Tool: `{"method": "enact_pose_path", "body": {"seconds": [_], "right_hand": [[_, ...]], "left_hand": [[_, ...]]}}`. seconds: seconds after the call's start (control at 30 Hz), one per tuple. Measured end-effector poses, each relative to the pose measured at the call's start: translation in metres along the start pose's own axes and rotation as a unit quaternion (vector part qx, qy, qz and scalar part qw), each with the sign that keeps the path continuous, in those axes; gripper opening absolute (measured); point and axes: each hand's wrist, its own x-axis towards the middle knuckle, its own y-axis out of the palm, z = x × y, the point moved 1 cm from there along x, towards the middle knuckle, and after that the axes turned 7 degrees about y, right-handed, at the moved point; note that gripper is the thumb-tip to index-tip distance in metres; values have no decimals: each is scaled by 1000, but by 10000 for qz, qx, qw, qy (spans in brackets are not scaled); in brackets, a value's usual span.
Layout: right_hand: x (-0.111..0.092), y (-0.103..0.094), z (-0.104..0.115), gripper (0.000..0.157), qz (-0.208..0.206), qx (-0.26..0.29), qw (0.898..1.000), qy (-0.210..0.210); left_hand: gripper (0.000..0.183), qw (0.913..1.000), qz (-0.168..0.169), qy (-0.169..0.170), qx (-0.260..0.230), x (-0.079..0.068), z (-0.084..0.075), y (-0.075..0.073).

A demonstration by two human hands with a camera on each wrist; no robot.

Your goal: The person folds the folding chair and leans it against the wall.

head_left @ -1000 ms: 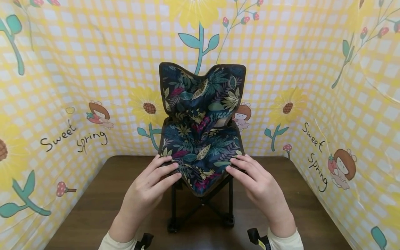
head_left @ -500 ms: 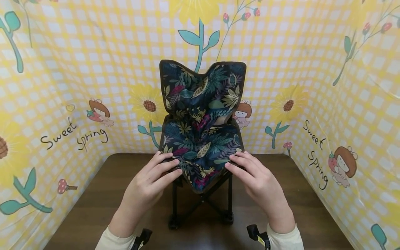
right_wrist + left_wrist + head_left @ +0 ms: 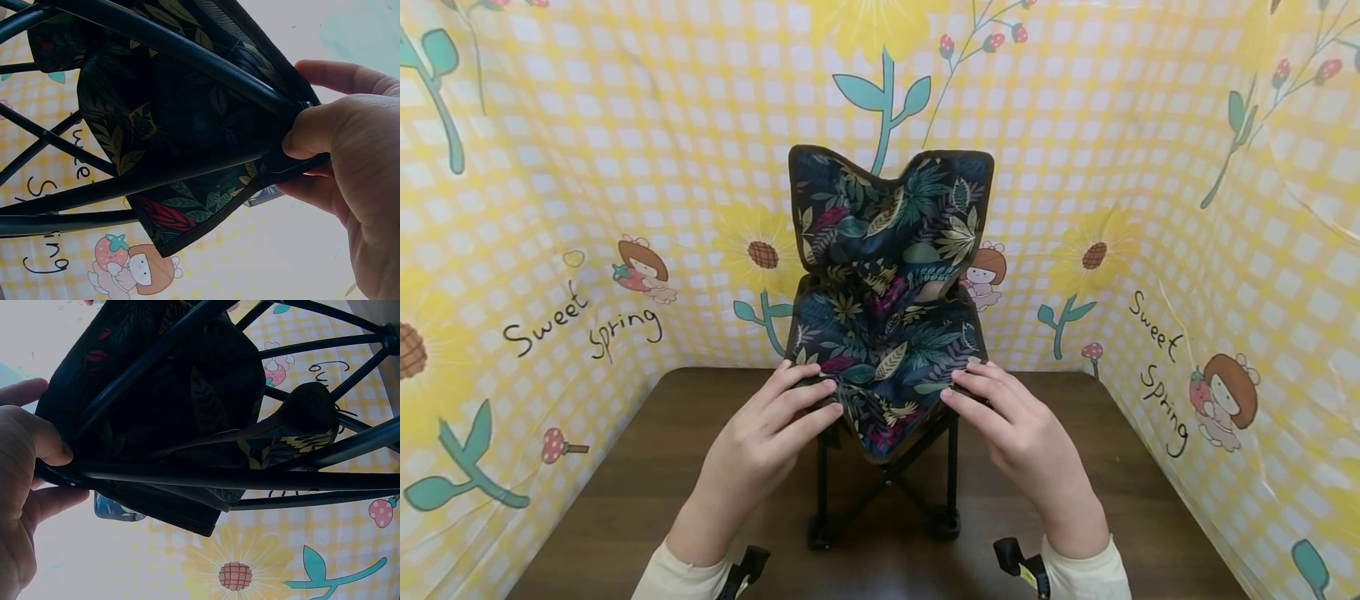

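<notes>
A small folding chair [image 3: 887, 333] with dark leaf-print fabric stands unfolded on black crossed legs, its backrest away from me. My left hand [image 3: 760, 437] grips the seat's front left corner, fingers spread over the top. In the left wrist view, the thumb [image 3: 53, 444] presses the corner from below, beside the metal tubes [image 3: 250, 477]. On the front right corner, my right hand [image 3: 1026, 437] holds in the same manner. The right wrist view has that thumb [image 3: 306, 134] under the corner where two tubes meet. The seat fabric sags in the middle, with its front edge dipping.
The chair stands on a dark brown wooden table [image 3: 625, 467]. Yellow checked cloth [image 3: 700, 125] with flower and girl prints hangs around the back and both sides. Each wrist carries a black camera mount, such as the right-hand mount [image 3: 1018, 567].
Both hands keep their hold on the seat corners. The whole scene shifts slightly in the head view, and the chair stays unfolded in the same place on the table.
</notes>
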Motion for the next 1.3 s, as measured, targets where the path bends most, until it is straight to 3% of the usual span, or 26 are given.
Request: {"method": "enact_pose_path", "body": {"seconds": [1.3], "right_hand": [[9, 3, 2, 35, 62, 14, 10000, -39]], "left_hand": [[29, 9997, 129, 190, 87, 10, 4, 5]]}}
